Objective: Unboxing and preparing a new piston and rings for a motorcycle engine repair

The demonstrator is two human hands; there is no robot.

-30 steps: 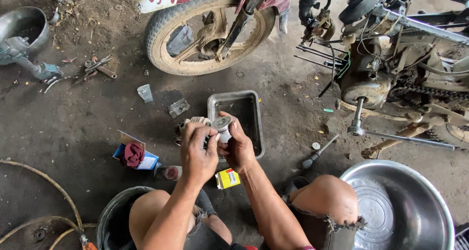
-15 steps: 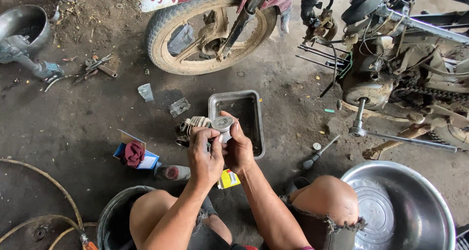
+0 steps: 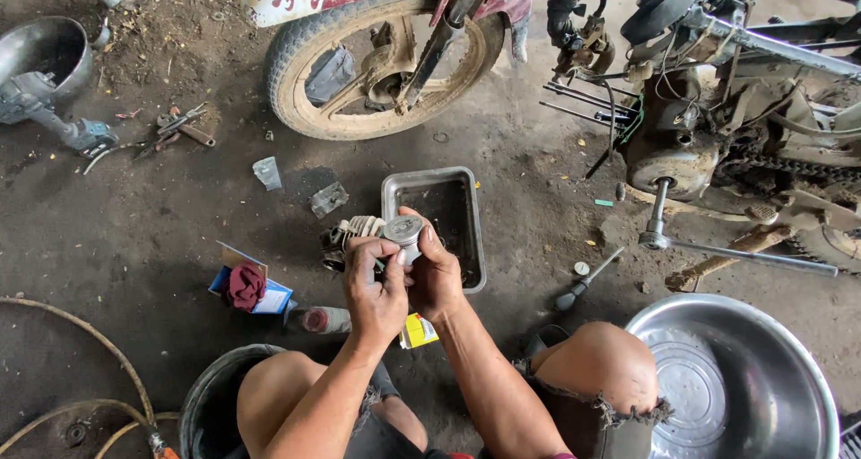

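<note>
Compared with a second ago, little has shifted: both hands remain closed round the small metal piston, which sits a touch higher and more squarely between them, so the work on it looks to be ongoing rather than finished; the left hand grips it from the near side with fingers curled over, the right hand cups it from the other. The piston is held above the floor, just in front of the grey metal tray; its round crown faces up toward the camera, its long axis roughly upright.
</note>
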